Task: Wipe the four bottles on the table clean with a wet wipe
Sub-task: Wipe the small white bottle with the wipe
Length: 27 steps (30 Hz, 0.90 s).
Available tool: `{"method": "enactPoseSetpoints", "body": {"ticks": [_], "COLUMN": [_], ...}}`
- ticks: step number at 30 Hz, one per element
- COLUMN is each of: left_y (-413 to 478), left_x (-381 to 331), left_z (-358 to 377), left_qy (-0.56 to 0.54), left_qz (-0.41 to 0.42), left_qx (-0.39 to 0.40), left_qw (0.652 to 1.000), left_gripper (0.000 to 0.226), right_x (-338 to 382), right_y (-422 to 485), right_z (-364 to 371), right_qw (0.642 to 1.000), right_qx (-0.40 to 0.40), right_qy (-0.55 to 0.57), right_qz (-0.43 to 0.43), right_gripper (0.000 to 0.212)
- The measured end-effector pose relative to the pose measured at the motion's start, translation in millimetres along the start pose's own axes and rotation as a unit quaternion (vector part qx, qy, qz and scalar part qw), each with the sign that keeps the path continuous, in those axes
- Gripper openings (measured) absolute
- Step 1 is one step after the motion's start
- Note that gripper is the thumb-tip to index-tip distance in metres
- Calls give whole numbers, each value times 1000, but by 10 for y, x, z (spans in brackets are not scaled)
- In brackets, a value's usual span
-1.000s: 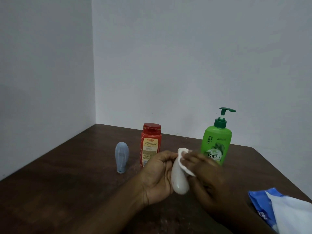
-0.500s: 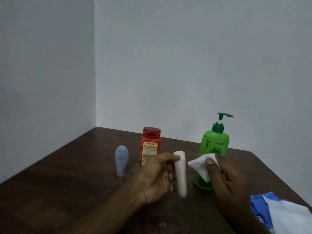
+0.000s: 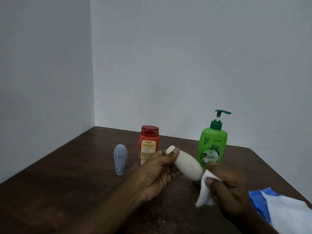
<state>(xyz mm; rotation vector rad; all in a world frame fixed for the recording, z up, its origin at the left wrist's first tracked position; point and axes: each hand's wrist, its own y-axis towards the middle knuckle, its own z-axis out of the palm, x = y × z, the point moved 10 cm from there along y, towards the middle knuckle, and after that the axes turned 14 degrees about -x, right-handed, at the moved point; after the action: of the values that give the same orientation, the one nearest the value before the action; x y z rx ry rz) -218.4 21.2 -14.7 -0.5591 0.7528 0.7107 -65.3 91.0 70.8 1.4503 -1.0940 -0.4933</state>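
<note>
My left hand point(image 3: 160, 173) grips a small white bottle point(image 3: 187, 164) by its narrow end, holding it tilted above the dark wooden table point(image 3: 67, 191). My right hand point(image 3: 228, 188) pinches a white wet wipe point(image 3: 206, 190) against the bottle's wide lower end. Behind my hands stand a red bottle point(image 3: 148, 144) and a green pump bottle point(image 3: 213, 146), both upright. A small grey-blue bottle point(image 3: 120, 159) stands on its cap to the left.
A blue and white wet-wipe pack point(image 3: 283, 210) lies at the table's near right corner. White walls meet in a corner behind the table's far and left edges.
The white bottle went from upright to tilted, wide end toward the right. My right hand moved the wipe from off the bottle down onto its wide end.
</note>
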Motion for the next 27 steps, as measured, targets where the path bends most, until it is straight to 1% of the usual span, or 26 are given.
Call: {"method": "enactPoseSetpoints", "body": {"ticks": [1,3,5,7,9,10,12,14,16,17,18,19,21,22,24,25,27], "left_y": [7,36,33,32,20,15,35,43,80,89,96,94,71,71,108,137,201], "left_x": [-8,-20,-29,21,95,128,181,189,154,118,90,55,-11,-48,-76,-78,-55], "left_z": [-7,-39,-37,-64,-109,-124,-137,-107,-109,-123,-153,-168,-152,-129,-101,-93,-90], "left_qy": [-10,-39,-63,-55,-15,-1,-3,-17,-1,34,95,173,320,377,457,484,524], "left_qz": [5,9,8,1,-1,-2,-5,0,41,79,121,163,240,272,309,317,323], "left_qx": [-5,-19,-26,-43,-65,-71,-73,-62,-56,-59,-70,-82,-96,-98,-107,-110,-106], "left_qw": [1000,999,998,998,998,997,997,998,998,995,986,968,911,880,827,808,781], "left_gripper": [43,34,34,36,32,34,36,35,34,32,32,35,41,43,46,47,51], "right_x": [-25,-176,-298,-282,-163,-87,17,-16,-146,-199,-251,-286,-325,-331,-342,-350,-366], "right_y": [13,18,49,99,176,212,230,137,10,-28,-52,-47,1,30,29,18,12], "right_z": [-77,-242,-361,-355,-263,-218,-138,-115,-149,-169,-201,-238,-323,-357,-397,-398,-380], "right_qw": [999,993,991,994,996,995,990,985,983,983,982,981,982,983,982,981,982], "right_qx": [-42,-107,-125,-103,-72,-60,-38,-24,-29,-31,-35,-43,-64,-77,-94,-94,-83], "right_qy": [-3,-3,-6,-29,-39,-40,-50,-64,-80,-90,-101,-112,-119,-119,-128,-134,-140], "right_qz": [3,39,55,18,-41,-70,-125,-158,-161,-159,-157,-154,-129,-117,-104,-101,-97], "right_gripper": [23,36,42,43,43,42,38,36,41,43,42,40,39,40,40,40,41]}}
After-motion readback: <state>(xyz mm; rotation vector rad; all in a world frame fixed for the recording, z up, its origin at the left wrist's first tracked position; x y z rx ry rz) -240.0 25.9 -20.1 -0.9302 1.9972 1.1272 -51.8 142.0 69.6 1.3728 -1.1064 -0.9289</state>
